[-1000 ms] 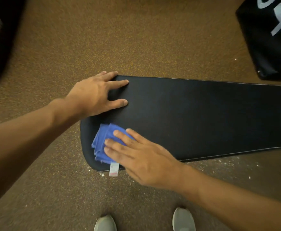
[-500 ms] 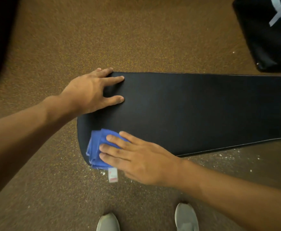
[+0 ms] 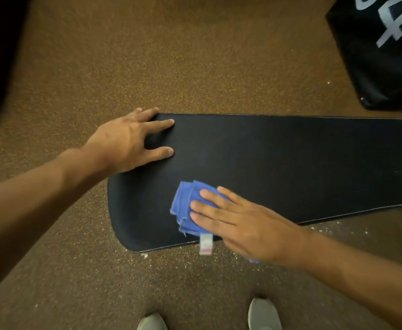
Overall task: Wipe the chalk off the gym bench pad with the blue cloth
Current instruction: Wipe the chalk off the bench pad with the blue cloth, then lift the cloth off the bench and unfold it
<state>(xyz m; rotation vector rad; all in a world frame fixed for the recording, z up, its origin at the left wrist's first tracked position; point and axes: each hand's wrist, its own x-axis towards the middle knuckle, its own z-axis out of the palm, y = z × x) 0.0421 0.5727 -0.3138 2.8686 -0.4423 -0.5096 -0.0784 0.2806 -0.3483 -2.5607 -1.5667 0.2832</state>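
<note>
Blue cloth (image 3: 187,206) slid rightward along bench pad (image 3: 278,167), under right hand (image 3: 240,225) fingertips

Your view is dim and warm-toned, soft overall, motion blur on your right hand (image 3: 240,225), wide-angle bending at edges.

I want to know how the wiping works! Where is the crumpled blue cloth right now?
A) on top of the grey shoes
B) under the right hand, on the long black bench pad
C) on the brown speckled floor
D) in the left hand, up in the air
B: the crumpled blue cloth lies flat on the long black bench pad with the right hand pressing on it.
</note>
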